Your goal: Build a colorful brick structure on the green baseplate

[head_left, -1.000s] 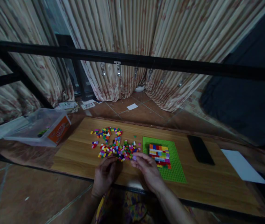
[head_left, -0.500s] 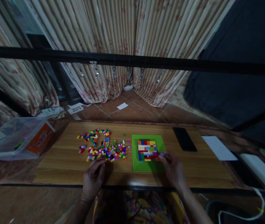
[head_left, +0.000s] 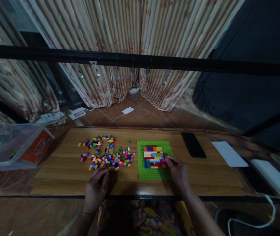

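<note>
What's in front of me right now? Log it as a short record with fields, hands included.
Left hand: at the near edge of the loose bricks; any brick in its fingers can't be made out
Right hand: fingertips at the right edge of the brick block
Brick block: multicoloured, on a green baseplate
Loose bricks: scattered on the wooden table, left of the baseplate
Right of baseplate: black phone, then white sheet
Left of table: clear plastic bin, orange label

Two hands (head_left: 96,184) (head_left: 178,170), one green baseplate (head_left: 152,175), one brick build (head_left: 154,158), one clear bin (head_left: 38,147)
</note>
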`<action>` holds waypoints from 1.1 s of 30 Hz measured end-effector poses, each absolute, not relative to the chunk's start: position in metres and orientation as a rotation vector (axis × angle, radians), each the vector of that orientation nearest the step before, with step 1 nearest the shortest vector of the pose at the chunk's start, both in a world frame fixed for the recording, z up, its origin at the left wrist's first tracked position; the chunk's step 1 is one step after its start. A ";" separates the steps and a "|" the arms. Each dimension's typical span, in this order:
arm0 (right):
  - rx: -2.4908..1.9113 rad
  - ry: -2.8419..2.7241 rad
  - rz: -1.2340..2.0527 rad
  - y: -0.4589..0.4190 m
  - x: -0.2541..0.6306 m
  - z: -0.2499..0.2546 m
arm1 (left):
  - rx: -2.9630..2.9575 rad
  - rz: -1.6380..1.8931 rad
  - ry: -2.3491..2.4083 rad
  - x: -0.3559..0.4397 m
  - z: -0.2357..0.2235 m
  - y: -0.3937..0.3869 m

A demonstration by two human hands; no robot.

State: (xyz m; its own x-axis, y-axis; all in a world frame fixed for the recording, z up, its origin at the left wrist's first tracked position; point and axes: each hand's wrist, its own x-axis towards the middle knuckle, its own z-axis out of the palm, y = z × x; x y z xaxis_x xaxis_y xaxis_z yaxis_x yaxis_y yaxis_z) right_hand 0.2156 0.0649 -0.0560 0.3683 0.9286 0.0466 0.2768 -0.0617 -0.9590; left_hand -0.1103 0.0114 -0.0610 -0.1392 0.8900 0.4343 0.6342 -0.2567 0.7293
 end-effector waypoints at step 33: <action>-1.558 -1.896 0.519 0.092 0.178 -0.033 | 1.798 1.372 1.723 -0.106 -0.059 0.009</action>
State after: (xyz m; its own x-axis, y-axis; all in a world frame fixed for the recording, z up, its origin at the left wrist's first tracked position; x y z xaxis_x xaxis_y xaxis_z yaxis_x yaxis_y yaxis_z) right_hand 0.1785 0.0923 -0.0327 -0.1091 0.9704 0.2155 0.7255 0.2259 -0.6501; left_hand -0.1060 0.0088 -0.0586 -0.1736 0.8914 0.4187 0.6076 -0.2376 0.7578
